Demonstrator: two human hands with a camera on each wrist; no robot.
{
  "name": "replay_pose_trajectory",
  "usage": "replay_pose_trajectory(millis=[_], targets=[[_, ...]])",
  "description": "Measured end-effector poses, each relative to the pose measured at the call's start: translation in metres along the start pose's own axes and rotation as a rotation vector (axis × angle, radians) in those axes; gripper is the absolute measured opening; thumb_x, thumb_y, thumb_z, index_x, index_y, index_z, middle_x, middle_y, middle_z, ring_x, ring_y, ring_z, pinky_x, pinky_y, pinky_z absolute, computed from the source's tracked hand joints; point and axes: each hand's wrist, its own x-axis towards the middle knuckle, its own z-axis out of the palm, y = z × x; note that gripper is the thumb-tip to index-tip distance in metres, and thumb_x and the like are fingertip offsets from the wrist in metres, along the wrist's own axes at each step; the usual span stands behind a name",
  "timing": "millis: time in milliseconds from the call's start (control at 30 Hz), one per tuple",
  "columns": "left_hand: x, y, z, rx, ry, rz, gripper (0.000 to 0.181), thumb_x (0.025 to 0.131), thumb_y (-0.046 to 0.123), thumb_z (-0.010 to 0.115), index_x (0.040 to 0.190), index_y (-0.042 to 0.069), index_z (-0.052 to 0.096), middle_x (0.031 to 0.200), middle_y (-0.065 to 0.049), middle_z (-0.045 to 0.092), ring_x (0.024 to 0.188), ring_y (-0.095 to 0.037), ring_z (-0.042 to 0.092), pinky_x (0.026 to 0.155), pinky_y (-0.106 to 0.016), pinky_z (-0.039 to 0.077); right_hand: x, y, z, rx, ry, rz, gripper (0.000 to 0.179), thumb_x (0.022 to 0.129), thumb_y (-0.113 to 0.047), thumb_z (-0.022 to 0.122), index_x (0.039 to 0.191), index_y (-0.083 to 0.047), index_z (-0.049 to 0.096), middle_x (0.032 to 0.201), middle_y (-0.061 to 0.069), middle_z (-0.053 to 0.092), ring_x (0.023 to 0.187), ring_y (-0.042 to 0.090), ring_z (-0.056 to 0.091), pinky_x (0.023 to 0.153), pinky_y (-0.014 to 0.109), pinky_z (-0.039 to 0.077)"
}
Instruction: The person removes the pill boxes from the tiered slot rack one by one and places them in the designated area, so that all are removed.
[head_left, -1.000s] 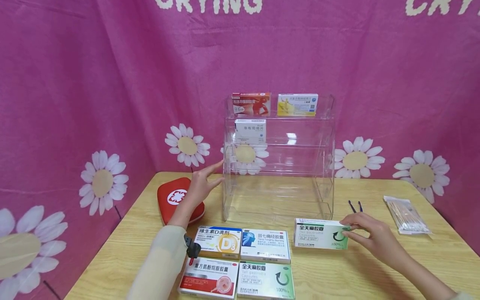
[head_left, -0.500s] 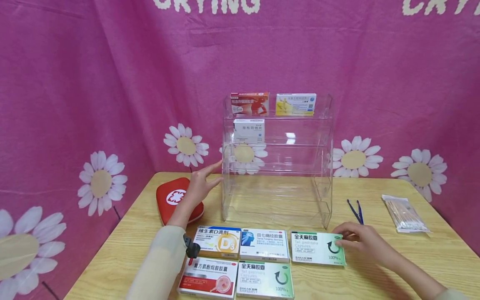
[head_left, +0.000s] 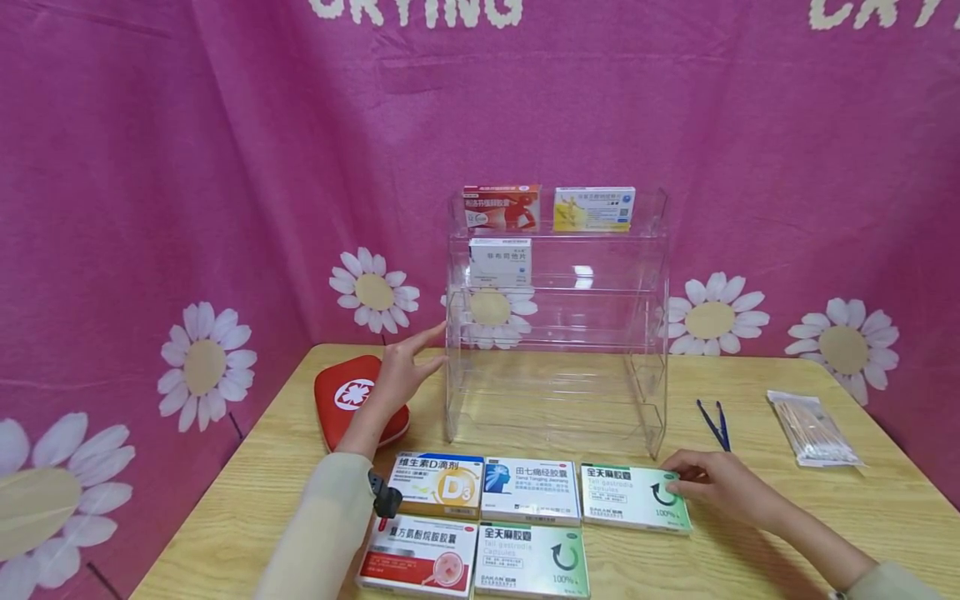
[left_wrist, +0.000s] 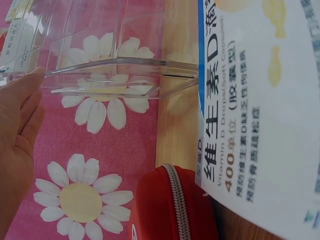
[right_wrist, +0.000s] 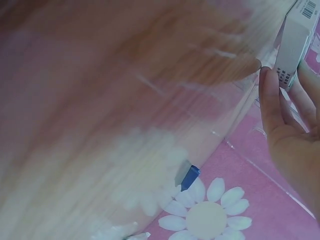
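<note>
One green-and-white box (head_left: 628,498) is pinched by its right end between the thumb and fingers of the right hand (head_left: 716,485); it appears to lie face up on the table (head_left: 757,425), though its underside is hidden. To the left of that hand, just beyond the held box, sits a white box with a blue head on it (head_left: 529,490), then a D3 box (head_left: 437,483). Nearer the person are a matching green-and-white carton (head_left: 531,560) and a red-and-white box (head_left: 417,557).

The left hand (head_left: 403,371) grasps nothing, its extended fingers touching the side of a clear stand (head_left: 562,343). Three boxes stand on its upper tiers (two on top, one below), higher than both hands. Under the left forearm lies a red pouch (head_left: 330,404). Beyond the right hand are blue tweezers (head_left: 720,429); farther right, packaged cotton swabs (head_left: 812,429).
</note>
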Motion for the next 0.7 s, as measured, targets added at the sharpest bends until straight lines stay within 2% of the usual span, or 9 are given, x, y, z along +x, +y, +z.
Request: replay_pose_trajectory(millis=[267,700], targets=[[-0.0003,0.0,0.0001,0.006,0.005,0.005,0.055,0.085,0.009,0.074,0.138,0.011,0.057,0.135,-0.014,0.062,0.123,-0.031,0.061,0.1,-0.042,0.053,0.0022,0.0,0.0038,-0.13,0.051,-0.034,0.012,0.083,-0.011,0.074,0.093,-0.004,0.073,0.083,0.002,0.071,0.075,-0.012,0.054,0.06,0.018,0.055],[0.0,-0.0005,0.0018,-0.006,0.008,-0.004,0.056,0.085,0.006,0.074,0.138,0.012,0.057,0.135,-0.014,0.062,0.123,-0.031,0.062,0.1,-0.042,0.053,0.0034,-0.0017,0.0047,-0.14,0.088,-0.022,0.005,0.084,-0.009,0.074,0.088,-0.007,0.072,0.081,0.0,0.07,0.075,-0.01,0.057,0.06,0.019,0.057]])
